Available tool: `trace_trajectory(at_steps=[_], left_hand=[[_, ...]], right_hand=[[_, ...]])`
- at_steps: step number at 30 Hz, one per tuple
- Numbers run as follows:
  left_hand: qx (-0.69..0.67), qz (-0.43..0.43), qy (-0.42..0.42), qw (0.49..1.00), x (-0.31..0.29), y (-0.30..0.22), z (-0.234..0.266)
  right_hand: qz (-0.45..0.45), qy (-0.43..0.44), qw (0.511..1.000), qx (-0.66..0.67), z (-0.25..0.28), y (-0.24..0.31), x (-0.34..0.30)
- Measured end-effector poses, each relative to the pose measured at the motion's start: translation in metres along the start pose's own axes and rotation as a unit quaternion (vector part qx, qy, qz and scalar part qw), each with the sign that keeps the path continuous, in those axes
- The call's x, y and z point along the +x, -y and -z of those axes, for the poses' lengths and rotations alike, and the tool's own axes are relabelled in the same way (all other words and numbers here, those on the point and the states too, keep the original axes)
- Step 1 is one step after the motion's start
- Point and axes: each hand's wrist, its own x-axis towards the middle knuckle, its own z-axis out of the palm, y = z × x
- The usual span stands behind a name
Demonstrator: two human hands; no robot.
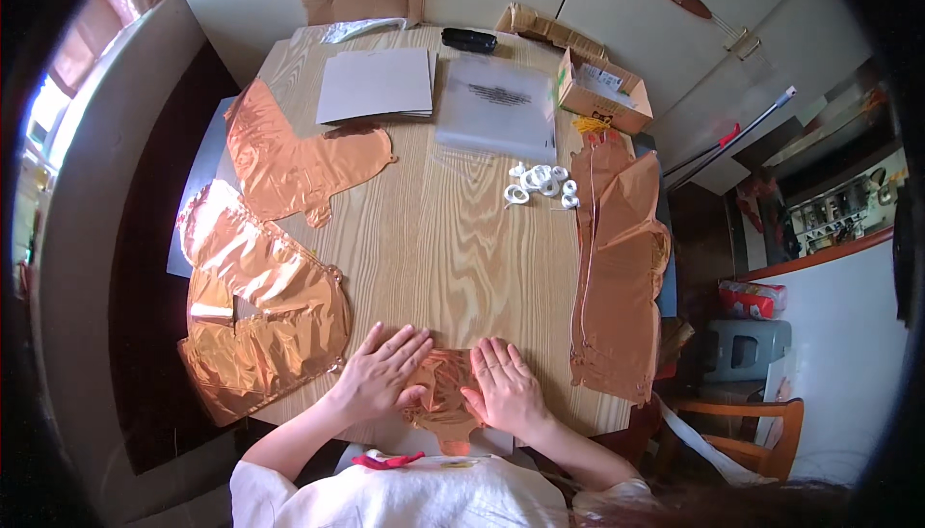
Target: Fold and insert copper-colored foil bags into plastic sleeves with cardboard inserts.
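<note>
foil sheet (446, 388): shiny copper | table (414, 258): tan wood-grain | rolls (536, 179): white

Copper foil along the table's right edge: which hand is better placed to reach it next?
Right hand, probably: it lies nearer the right-edge foil; the left hand lies farther, across the small foil.

I count one left hand (385, 369), one right hand (507, 391), one table (424, 249), one black case (469, 40), one card pile (376, 85), one clear bag pile (493, 125), at least four copper foils (445, 383) and at least six white rolls (541, 176).
</note>
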Motion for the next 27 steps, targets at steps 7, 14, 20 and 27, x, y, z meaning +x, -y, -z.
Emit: trace_trajectory(at_steps=[7, 14, 20, 27], left_hand=[[0.046, 0.053, -0.002, 0.997, -0.018, 0.006, -0.003], [0.111, 0.1, -0.021, 0.989, -0.018, 0.002, 0.006], [-0.017, -0.084, -0.059, 0.995, 0.022, -0.029, -0.005], [0.004, -0.118, -0.076, 0.99, 0.026, -0.022, -0.021]], right_hand=[[-0.009, 0.0, 1.0, 0.001, -0.003, -0.001, -0.008], [0.0, 0.024, 1.0, -0.013, 0.0, -0.003, -0.007], [-0.003, 0.032, 0.999, -0.022, -0.005, -0.002, -0.009], [0.006, 0.001, 0.999, -0.045, 0.002, 0.002, -0.012]])
